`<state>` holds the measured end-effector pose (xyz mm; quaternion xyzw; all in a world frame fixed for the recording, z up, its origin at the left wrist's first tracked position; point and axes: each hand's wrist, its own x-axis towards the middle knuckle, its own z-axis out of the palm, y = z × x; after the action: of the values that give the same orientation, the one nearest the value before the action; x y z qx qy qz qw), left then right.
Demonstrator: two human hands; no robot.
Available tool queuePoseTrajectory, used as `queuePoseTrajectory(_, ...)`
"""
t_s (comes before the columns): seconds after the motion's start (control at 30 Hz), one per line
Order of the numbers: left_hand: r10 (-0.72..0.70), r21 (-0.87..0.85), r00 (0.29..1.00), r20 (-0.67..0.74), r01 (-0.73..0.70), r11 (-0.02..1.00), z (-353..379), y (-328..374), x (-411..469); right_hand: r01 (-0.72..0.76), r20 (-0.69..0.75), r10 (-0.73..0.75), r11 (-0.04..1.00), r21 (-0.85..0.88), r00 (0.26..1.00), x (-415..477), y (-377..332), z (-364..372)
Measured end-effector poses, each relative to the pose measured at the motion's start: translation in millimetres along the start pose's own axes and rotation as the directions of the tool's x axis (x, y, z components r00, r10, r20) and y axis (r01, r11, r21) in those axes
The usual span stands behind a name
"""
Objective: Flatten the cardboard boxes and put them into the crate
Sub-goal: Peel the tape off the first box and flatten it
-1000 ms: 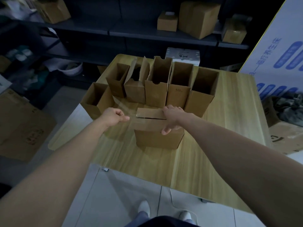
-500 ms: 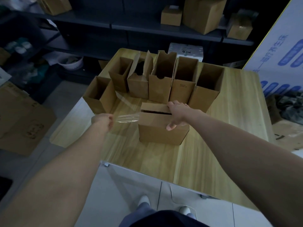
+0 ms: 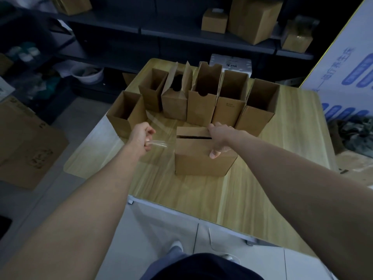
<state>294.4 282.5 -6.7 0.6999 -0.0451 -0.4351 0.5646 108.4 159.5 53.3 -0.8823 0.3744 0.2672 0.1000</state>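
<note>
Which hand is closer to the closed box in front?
The right hand: it grips the closed box at its top right edge. The left hand is off to the box's left, apart from it, pinching a strip of clear tape.

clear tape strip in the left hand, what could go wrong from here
The clear tape strip pinched by the left hand may cling to the fingers or the light wooden table.
A sideways pull could drag the closed brown cardboard box; only the right hand grips its top edge.
The open brown box at the table's left edge stands near the left hand and could be knocked off.
</note>
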Motion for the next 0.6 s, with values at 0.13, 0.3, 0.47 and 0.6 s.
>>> queuePoseTrajectory(0.13, -0.007, 0.063, 0.993, -0.118, 0.014, 0.998, -18.2, 12.2, -1.7, -0.037, -0.014, 0.037, 0.999, 0.017, 0.999, 1.8, 2.1, 3.0)
queuePoseTrajectory(0.3, -0.092, 0.126, 0.994, -0.064, 0.099, 0.987, -50.3, 8.6, 1.0, -0.079, 0.004, 0.079, 0.997, 0.002, 0.997, 3.5, -1.0, -2.8)
queuePoseTrajectory(0.47, 0.000, 0.325, 0.999, 0.053, -0.017, 0.946, -23.6, -13.2, 3.6, -0.093, 0.013, 0.093, 0.996, -0.009, 0.996, 6.3, -1.7, -1.8)
queuePoseTrajectory(0.6, 0.088, 0.392, 0.995, -0.042, -0.065, 0.918, -16.4, -30.7, 11.3, -0.114, 0.005, 0.114, 0.993, 0.007, 0.993, 5.2, 3.2, 0.6)
